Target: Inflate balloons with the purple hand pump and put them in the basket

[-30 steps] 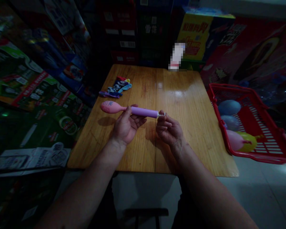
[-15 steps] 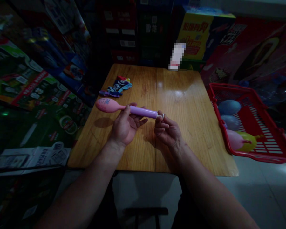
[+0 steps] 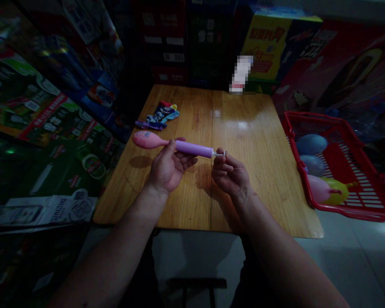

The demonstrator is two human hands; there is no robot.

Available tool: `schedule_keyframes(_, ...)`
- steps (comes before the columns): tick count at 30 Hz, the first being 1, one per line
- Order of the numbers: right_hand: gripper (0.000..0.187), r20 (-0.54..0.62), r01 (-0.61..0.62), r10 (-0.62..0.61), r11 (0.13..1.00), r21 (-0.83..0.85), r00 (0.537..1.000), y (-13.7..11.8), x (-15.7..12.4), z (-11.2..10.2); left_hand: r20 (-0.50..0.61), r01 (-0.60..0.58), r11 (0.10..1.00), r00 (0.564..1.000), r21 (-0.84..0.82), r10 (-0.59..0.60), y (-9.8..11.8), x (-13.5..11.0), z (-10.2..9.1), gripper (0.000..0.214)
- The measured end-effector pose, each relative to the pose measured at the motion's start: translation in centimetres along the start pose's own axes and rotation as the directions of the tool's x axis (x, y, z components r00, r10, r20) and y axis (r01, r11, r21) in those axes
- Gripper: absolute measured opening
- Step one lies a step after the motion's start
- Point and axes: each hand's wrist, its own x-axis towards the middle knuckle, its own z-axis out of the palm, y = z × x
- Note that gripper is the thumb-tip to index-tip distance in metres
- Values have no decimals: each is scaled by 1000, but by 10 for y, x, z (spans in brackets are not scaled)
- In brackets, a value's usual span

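Above the wooden table I hold a purple hand pump (image 3: 194,148) level. A partly inflated pink balloon (image 3: 146,140) with a printed pattern is fitted on its left end. My left hand (image 3: 168,167) pinches the balloon's neck against the pump's nozzle with the thumb, and its other fingers lie under the barrel. My right hand (image 3: 231,173) grips the white handle (image 3: 223,154) at the other end, with a short length of rod showing between barrel and fingers. Several uninflated balloons (image 3: 160,116) lie in a small pile beyond the pink one.
The wooden table (image 3: 244,192) fills the middle. To its right stands a red basket (image 3: 359,160) holding several inflated balloons, among them a blue balloon (image 3: 312,144) and a yellow balloon (image 3: 335,194). Green beer cartons (image 3: 67,171) are stacked at the left, and more boxes (image 3: 263,42) behind.
My right hand has drawn the pump handle slightly out to the right, so more rod shows. My left hand keeps its hold on the balloon's neck and the pump.
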Motion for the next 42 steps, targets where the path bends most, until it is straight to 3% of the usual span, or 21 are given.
schedule_keyframes(5,22,21,88,-88,996,-28,996,-14,-5,2,19,-71,997,997,-26,71,10,0,-6,33)
schedule_keyframes(8,19,19,24,-24,1000,12,1000,-6,-2,-2,92,2,1000,996,-13,-1,-2,-8,-2,39)
schedule_keyframes(12,20,11,-37,37,998,47,999,8,0,-1,72,54,999,996,-7,-53,-15,-13,4,40)
schedule_keyframes(16,29,-5,-48,49,995,89,999,9,-1,3,58,56,998,997,-8,-55,-14,-8,3,40)
schedule_keyframes(23,18,40,-22,21,999,31,999,7,2,-4,57,76,997,996,-15,-75,-14,-5,1,37)
schedule_keyframes(28,22,55,-30,29,1000,7,998,-3,1,-5,71,47,999,996,6,-47,-8,-3,-1,34)
schedule_keyframes(35,23,86,60,-57,998,-26,995,-25,-8,-5,28,-64,998,998,-6,64,13,1,-8,36)
schedule_keyframes(42,22,49,-28,29,999,-39,998,-1,-4,-4,120,28,1000,992,3,-28,-2,-14,2,36)
